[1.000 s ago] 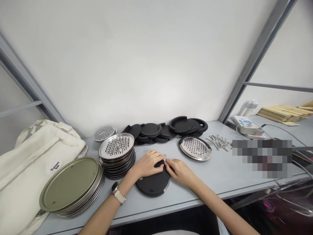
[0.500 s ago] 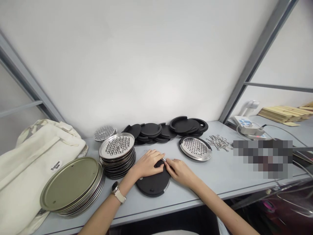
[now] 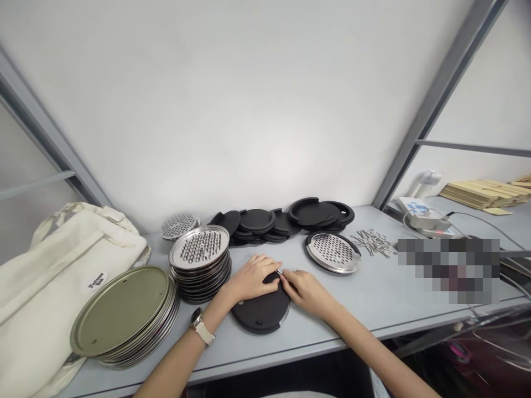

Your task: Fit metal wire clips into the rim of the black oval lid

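Observation:
A round black disc lies flat on the table before me, a thin silvery edge showing at its lower right. My left hand is laid across its upper part, fingers curled toward the far rim and thumb on top. At the upper right rim, my right hand pinches a small metal piece, which the fingers mostly hide. Looped wire clips lie in a loose pile farther right. Nearer, a round metal grater sits with black edging partly around it.
To the left stand a stack of round grater plates, a stack of olive-green round plates and a cream bag. Black round holders line the wall. A white device with cables and flat wooden pieces are at right.
The whole view has shifted very slightly. Both hands keep the same hold on the disc and the metal piece.

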